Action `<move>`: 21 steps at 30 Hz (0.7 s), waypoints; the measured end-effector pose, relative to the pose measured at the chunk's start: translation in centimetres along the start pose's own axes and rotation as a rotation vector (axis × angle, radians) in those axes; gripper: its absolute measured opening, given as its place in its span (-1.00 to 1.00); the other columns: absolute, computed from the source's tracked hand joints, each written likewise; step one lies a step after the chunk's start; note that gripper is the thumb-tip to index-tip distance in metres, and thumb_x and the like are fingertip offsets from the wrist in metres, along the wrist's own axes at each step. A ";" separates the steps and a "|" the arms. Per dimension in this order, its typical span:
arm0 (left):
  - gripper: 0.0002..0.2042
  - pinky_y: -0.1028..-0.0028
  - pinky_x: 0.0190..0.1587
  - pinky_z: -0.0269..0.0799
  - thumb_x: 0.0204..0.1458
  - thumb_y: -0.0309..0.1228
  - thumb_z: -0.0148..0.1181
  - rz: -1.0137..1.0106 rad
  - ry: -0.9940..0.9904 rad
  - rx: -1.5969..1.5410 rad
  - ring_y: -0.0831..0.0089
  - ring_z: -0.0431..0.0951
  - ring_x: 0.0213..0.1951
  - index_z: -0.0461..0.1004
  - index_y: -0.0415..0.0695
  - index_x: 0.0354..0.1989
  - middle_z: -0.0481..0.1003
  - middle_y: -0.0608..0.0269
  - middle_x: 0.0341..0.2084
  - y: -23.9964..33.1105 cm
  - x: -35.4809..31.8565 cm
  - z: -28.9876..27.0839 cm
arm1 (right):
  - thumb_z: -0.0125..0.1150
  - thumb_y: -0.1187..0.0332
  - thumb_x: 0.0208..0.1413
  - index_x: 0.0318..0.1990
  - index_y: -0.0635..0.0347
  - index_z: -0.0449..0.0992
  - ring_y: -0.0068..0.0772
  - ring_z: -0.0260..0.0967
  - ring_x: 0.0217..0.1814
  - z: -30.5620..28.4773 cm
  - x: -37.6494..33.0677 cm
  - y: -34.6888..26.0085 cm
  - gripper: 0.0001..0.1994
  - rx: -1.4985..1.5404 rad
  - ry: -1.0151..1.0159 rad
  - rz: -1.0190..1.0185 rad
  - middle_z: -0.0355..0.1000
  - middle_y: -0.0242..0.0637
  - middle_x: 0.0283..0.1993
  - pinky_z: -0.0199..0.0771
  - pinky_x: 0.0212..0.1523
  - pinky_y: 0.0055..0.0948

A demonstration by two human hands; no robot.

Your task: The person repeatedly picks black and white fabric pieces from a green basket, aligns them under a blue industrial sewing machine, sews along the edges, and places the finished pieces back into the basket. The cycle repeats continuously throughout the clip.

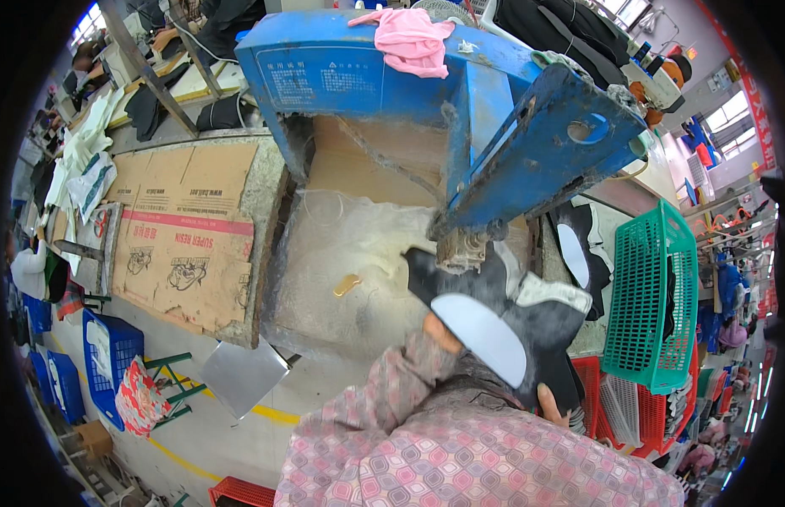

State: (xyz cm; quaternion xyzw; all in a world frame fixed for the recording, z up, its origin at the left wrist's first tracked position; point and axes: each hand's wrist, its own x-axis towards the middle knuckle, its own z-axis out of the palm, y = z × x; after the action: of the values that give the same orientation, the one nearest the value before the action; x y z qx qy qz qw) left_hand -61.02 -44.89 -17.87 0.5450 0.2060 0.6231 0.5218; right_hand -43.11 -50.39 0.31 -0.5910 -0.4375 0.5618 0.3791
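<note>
A black flat cut piece (557, 329) with a white half-oval panel (485, 338) is stretched between my two hands under the blue machine's head. It looks like sheet material for sewing, of a kind I cannot name. My left hand (443, 332) grips its near-left edge beside the white panel, most of its fingers hidden. At the right edge, my right hand (551, 406) pinches the black material, thumb on top. The far end of the piece lies beneath the metal working tip (460, 253) of the machine (544, 152). White powder covers the plastic-lined tray (312, 313) to the left.
A small yellowish piece (347, 285) lies in the powder. Flattened cardboard (185, 182) covers the bench at left. A similar black piece (591, 270) rests on the right-hand ledge. Green (650, 338) and red (684, 406) baskets stand at right. A pink cloth (409, 38) drapes over the machine top.
</note>
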 end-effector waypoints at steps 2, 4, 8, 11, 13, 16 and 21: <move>-0.71 0.40 -0.06 0.27 -0.07 -0.48 -0.07 -0.215 0.244 0.095 0.29 0.39 -0.16 0.30 -0.16 -0.12 0.38 0.14 -0.21 -0.7 0.4 0.4 | 0.05 0.31 -0.01 -0.22 0.27 0.38 -0.48 0.32 -0.34 0.1 0.0 0.1 -0.76 -0.002 0.003 -0.005 0.38 -0.30 -0.29 0.30 -0.37 -0.48; -0.72 0.39 -0.05 0.26 -0.08 -0.47 -0.07 -0.125 0.355 0.344 0.28 0.40 -0.16 0.32 -0.15 -0.13 0.39 0.14 -0.22 -0.7 1.2 0.6 | 0.05 0.31 -0.01 -0.23 0.26 0.38 -0.49 0.33 -0.36 0.3 0.1 0.1 -0.76 -0.009 -0.022 -0.030 0.38 -0.30 -0.30 0.31 -0.39 -0.48; -0.76 0.35 -0.13 0.32 -0.10 -0.53 -0.07 -0.074 0.449 -0.062 0.28 0.42 -0.21 0.33 -0.24 -0.20 0.41 0.10 -0.29 -0.2 2.7 0.7 | 0.05 0.30 -0.01 -0.24 0.25 0.39 -0.49 0.34 -0.39 0.6 0.7 -0.3 -0.77 0.066 -0.038 0.065 0.39 -0.31 -0.33 0.32 -0.42 -0.49; -0.79 0.32 -0.23 0.38 -0.08 -0.58 -0.13 -0.205 0.428 -0.425 0.28 0.44 -0.27 0.29 -0.27 -0.22 0.41 0.11 -0.34 -1.0 3.1 0.6 | 0.02 0.28 0.00 -0.32 0.24 0.38 -0.53 0.31 -0.56 0.7 0.8 -0.5 -0.80 -0.030 -0.025 -0.042 0.38 -0.34 -0.47 0.29 -0.57 -0.55; -0.77 0.32 -0.22 0.38 -0.06 -0.57 -0.16 -0.239 0.622 -0.883 0.26 0.43 -0.27 0.26 -0.25 -0.18 0.40 0.11 -0.33 -2.1 2.6 0.6 | -0.01 0.27 0.03 -0.32 0.29 0.36 -0.53 0.30 -0.54 0.6 0.9 -0.4 -0.77 0.002 -0.129 -0.163 0.36 -0.31 -0.48 0.28 -0.52 -0.59; -0.76 0.29 -0.16 0.34 -0.02 -0.53 -0.20 -0.196 0.553 -0.561 0.24 0.40 -0.21 0.23 -0.22 -0.14 0.37 0.11 -0.27 -3.9 2.2 0.4 | 0.00 0.29 0.01 -0.35 0.30 0.36 -0.50 0.31 -0.59 0.3 1.6 0.2 -0.78 -0.085 -0.034 -0.118 0.36 -0.31 -0.50 0.29 -0.56 -0.56; -0.70 0.18 -0.02 0.20 0.05 -0.39 -0.33 -0.138 0.401 -1.394 0.19 0.30 -0.08 0.20 -0.23 -0.08 0.30 0.04 -0.15 -4.0 2.4 1.0 | 0.05 0.33 -0.02 -0.36 0.28 0.36 -0.49 0.31 -0.59 -0.8 1.1 0.4 -0.82 0.038 0.027 -0.054 0.36 -0.31 -0.47 0.30 -0.59 -0.53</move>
State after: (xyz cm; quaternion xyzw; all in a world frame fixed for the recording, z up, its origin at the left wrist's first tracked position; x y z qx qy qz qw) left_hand -58.09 -41.64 -19.71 -0.0527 -0.1131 0.6630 0.7381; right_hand -42.29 -49.42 -0.39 -0.5791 -0.4374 0.5517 0.4110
